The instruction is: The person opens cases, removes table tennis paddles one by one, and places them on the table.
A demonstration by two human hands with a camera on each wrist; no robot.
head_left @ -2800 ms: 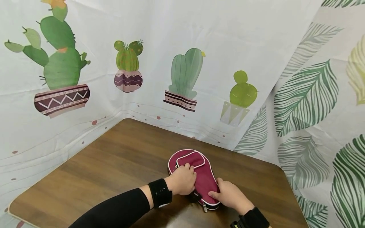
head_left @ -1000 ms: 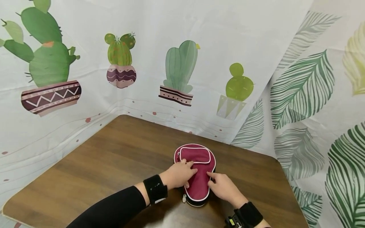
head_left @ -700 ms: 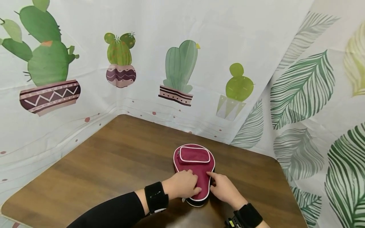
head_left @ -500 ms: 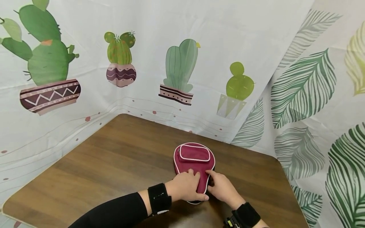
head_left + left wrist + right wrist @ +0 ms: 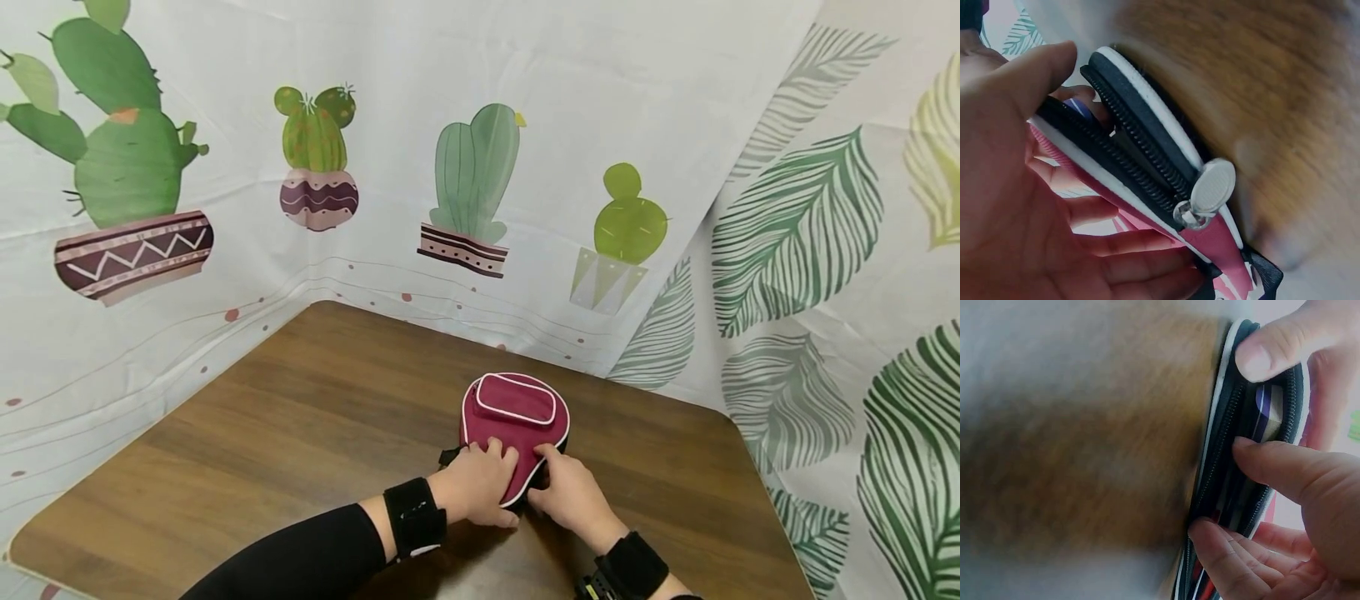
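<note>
A maroon, paddle-shaped zip case (image 5: 528,437) with white piping lies on the table, its round end away from me. My left hand (image 5: 476,487) holds the narrow near end, fingers on the top face and thumb at the opening. On the right side, my right hand (image 5: 576,502) grips the upper lip near the zip. In the left wrist view the zip is open, with an oval metal zip pull (image 5: 1213,185). Through the gap in the right wrist view shows a striped purple and pale piece (image 5: 1269,403), like a paddle handle. Most of the contents are hidden.
The brown wooden table (image 5: 300,417) extends around the case. White fabric (image 5: 420,50) printed with cacti hangs along its back and left edges, and a leaf-printed curtain (image 5: 795,250) hangs at the right. A black strap (image 5: 448,456) sticks out at the case's left side.
The case has turned, and its near end now lifts slightly toward me. My left hand has slid from the pocket to the near end. The right hand has shifted slightly left and down.
</note>
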